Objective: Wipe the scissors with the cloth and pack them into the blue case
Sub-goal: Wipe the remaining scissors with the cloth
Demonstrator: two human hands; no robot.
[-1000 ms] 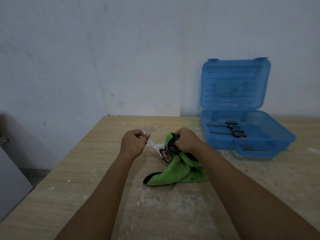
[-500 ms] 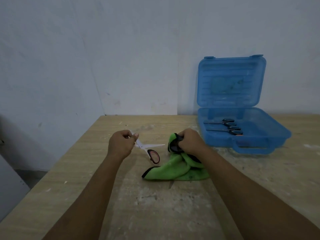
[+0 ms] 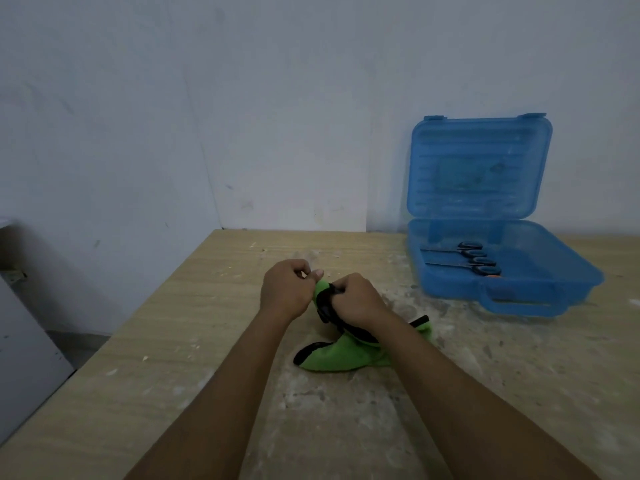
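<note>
My left hand [image 3: 285, 289] and my right hand [image 3: 358, 299] meet over the middle of the wooden table [image 3: 194, 341]. The right hand grips a green cloth with black trim [image 3: 341, 356], bunched up under its fingers, with the rest trailing on the table. The left hand is pinched shut against the cloth's top edge. The scissors it held a moment ago are hidden between the cloth and the hands. The blue case [image 3: 554, 299] stands open at the back right, its lid [image 3: 478, 168] upright. Two black-handled scissors [image 3: 467, 256] lie inside it.
The table's left edge runs diagonally, with a drop to the floor beyond it. A white wall stands close behind the table and the case. A grey panel [image 3: 24, 341] is at the far left. Dust and white smears cover the tabletop.
My left hand has moved right with the scissors, from apart to touching the cloth. The scissors, visible before, are now covered. The right hand stays on the cloth.
</note>
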